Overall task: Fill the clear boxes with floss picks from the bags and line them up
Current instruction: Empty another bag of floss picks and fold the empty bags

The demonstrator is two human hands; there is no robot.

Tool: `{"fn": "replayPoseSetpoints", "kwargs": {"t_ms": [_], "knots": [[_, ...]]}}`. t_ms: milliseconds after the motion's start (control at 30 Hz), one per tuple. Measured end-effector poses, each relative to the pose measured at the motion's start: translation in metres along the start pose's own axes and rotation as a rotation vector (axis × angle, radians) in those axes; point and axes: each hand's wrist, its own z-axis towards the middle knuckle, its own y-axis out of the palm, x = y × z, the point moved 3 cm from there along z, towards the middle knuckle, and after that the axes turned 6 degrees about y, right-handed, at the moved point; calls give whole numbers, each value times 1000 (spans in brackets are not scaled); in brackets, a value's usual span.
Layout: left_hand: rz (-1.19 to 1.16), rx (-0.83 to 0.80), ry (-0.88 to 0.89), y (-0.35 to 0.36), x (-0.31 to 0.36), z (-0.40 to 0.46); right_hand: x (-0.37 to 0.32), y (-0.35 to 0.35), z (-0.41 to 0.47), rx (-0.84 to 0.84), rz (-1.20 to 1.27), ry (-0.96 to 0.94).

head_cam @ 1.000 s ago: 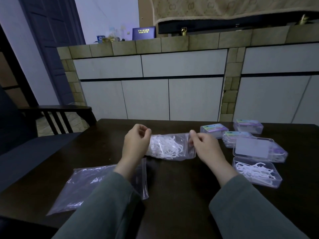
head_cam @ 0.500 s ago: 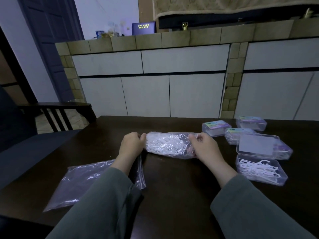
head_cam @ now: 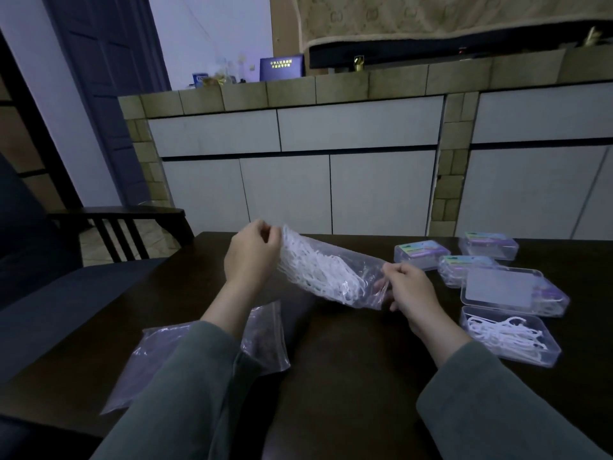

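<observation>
Dim kitchen, tiled counter and white cabinets behind; dark wooden table [head_cam: 331,376] is carrying everything. Person is holding a clear bag [head_cam: 331,277] of white floss picks above the tabletop, between both hands. Left hand [head_cam: 252,257] is pinching the bag's upper far end, fingers curled together on the plastic. Right hand [head_cam: 409,290] is gripping the lower near end, thumb and fingers closed on the film; which end carries the zip seal cannot be told. Bag's long axis is running left-high to right-low, so the picks are sitting slanted toward the right hand. Open box [head_cam: 510,336], part-filled with loose picks, is lying just right of the right hand, lower down; its lidded neighbour [head_cam: 504,287] is touching it on the far side. Three labelled closed boxes [head_cam: 421,254] are sitting further back. Right hand is nearer the open box, so the coming move likely turns on swinging the low end that way. Empty-looking flat bag [head_cam: 159,356] is lying under the left sleeve.
</observation>
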Motion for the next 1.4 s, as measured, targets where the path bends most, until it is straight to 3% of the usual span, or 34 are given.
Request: {"fn": "replayPoseSetpoints", "kwargs": {"t_ms": [233, 600, 733, 933, 1100, 1233, 1400], "knots": [[40, 159, 194, -29, 29, -5, -4, 5, -8, -104, 103, 52], [80, 260, 353, -61, 50, -12, -7, 14, -16, -88, 70, -40], [113, 250, 323, -60, 40, -12, -8, 16, -17, -102, 23, -128], [278, 44, 153, -39, 0, -15, -6, 29, -17, -158, -438, -500], [372, -123, 25, -26, -28, -21, -9, 45, -22, -179, -972, -601], [422, -245, -44, -22, -45, -22, -13, 49, -22, -161, -1134, -637], [442, -149, 64, -29, -42, -19, -18, 37, -21, -61, -1193, -605]]}}
